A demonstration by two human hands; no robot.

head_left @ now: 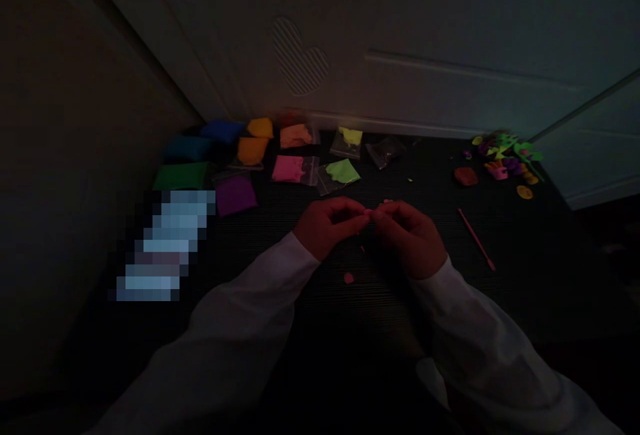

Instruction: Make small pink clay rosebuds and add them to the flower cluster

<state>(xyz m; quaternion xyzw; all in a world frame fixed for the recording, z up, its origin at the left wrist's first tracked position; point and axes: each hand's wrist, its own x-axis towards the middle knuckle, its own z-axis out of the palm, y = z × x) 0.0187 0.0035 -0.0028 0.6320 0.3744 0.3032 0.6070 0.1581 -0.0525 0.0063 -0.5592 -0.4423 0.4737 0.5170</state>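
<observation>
Over the middle of the dark table, my left hand [333, 227] and my right hand [413, 235] meet at the fingertips. Between them they pinch a small piece of pink modelling clay [369, 212]; the fingers cover most of it. Another flat pink clay bit [349, 278] lies on the table below my hands. A few tiny pink scraps sit close by, partly hidden behind the fingers. To the right of my right hand rests a thin pink modelling tool [477, 240].
Bags of coloured clay, among them purple [235, 195], pink [289, 169] and light green [343, 172], line the back left. A bright pixelated screen [167, 242] lies at left. Small clay figures [505, 155] and a reddish-brown lump [466, 176] stand back right, before a pale panel [400, 28].
</observation>
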